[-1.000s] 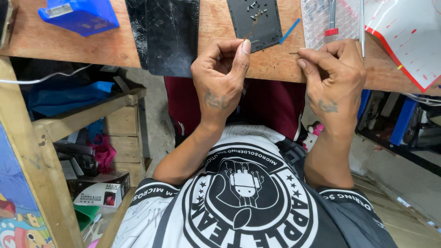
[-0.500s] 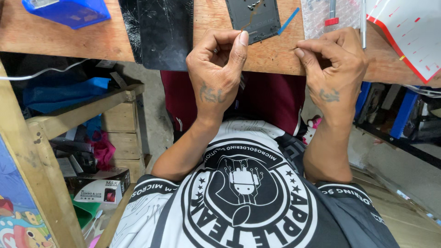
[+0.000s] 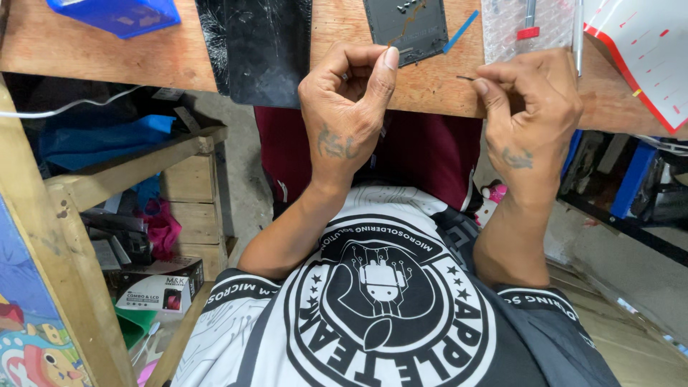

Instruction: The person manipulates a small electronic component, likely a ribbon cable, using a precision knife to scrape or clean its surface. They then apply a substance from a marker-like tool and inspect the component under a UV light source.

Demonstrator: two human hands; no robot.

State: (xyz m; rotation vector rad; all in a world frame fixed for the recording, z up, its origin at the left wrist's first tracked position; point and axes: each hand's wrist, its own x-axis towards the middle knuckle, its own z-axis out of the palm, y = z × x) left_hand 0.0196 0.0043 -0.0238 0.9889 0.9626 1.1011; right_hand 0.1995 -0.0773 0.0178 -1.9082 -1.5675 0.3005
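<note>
– Wooden bench (image 3: 430, 89) is running along the top, and somebody is sitting under it, looking down.

– What are the hands doing?

– Right hand (image 3: 530, 115) is pinching a thin dark pin (image 3: 466, 77) with its fingertips. That pin is poking out at nine o'clock from the hand, just over the bench edge.

– And the other one?

– Left hand (image 3: 344, 122) is curling up almost like a fist, thumb up. I cannot tell if it is holding anything.

– So which step is going on?

– I think the hands are getting a good hold on a tiny part, up close. Any move with it is going to need slow, steady fingers, because it is so thin.

– What is lying around?

– At twelve o'clock from the left hand a grey plate (image 3: 405, 29) is lying flat. At ten o'clock a cracked black screen (image 3: 261, 50) is hanging over the edge. A blue stick (image 3: 460, 32) is lying beside the plate, at its three o'clock. A blue box (image 3: 115, 14) is sitting far off at ten o'clock.

– How many of each?

– I am counting two hands, one pin, one plate, one screen, one stick, one box.
</note>
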